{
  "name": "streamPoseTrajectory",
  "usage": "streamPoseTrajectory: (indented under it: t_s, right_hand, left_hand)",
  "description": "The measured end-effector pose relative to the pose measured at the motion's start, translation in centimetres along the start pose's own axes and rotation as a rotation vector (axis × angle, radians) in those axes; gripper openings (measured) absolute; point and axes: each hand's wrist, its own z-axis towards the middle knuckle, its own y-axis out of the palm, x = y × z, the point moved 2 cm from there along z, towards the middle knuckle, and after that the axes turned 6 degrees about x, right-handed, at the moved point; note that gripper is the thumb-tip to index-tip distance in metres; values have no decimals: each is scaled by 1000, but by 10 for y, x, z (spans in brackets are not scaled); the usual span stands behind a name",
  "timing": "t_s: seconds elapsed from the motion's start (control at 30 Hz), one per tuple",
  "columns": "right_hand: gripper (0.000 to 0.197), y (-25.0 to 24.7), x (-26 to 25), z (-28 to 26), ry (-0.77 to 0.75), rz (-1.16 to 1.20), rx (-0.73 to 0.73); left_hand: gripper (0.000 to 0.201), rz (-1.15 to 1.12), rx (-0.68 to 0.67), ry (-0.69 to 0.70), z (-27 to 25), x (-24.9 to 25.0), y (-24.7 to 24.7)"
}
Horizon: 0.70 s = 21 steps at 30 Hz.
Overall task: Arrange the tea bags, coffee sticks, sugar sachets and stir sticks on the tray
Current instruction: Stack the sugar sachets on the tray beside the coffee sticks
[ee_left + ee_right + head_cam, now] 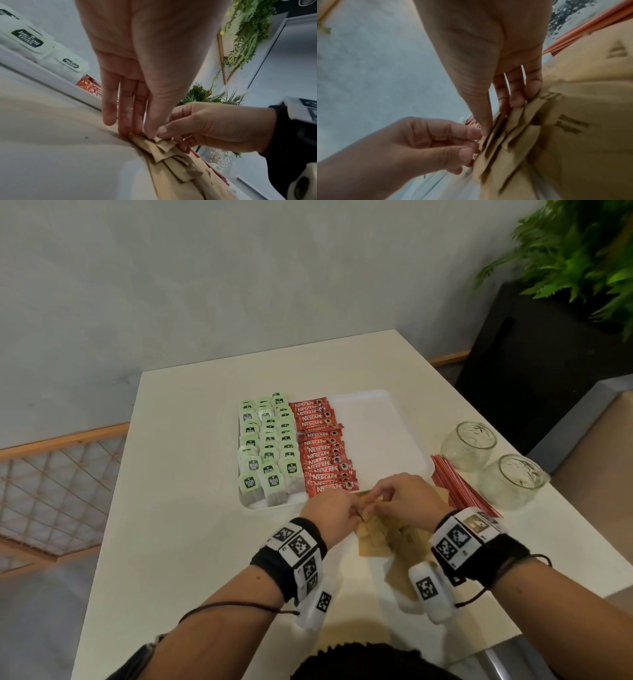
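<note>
Near the tray's [383,419] front edge, both hands, left hand [330,510] and right hand [407,501], pinch brown sugar sachets [375,537] piled on the table [191,508], seemingly gathering several.

Head view high above the white tray [383,419], facing forward and down, wrist views low and close beside the tray's near edge (each looking along its own fingers), all three sharing the brown sugar sachets [373,537] just before that edge.
</note>
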Motion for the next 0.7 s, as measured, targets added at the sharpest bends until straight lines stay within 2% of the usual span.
streamPoseTrajectory:
  t_s: [0.17, 0.3, 0.37, 0.47, 0.6, 0.7]
  right_hand:
    - [15, 1, 6, -19, 31, 8, -5]
    - [39, 6, 6, -18, 93, -123, 6]
    - [42, 10, 1, -16, 120, -189, 24]
    - [37, 12, -6, -12, 162, -187, 30]
    - [31, 14, -2, -2, 184, -136, -47]
    - [33, 12, 1, 1, 206, -98, -93]
  left_hand:
    - [21, -41, 17, -76, -10, -1, 8]
    - [69, 93, 19, -190, -15, 3, 17]
    - [79, 115, 2, -239, -13, 8, 21]
    - [83, 87, -1, -285, -9, 12, 26]
    - [79, 41, -31, -322, -7, 12, 24]
    - [77, 17, -1, -326, -7, 10, 24]
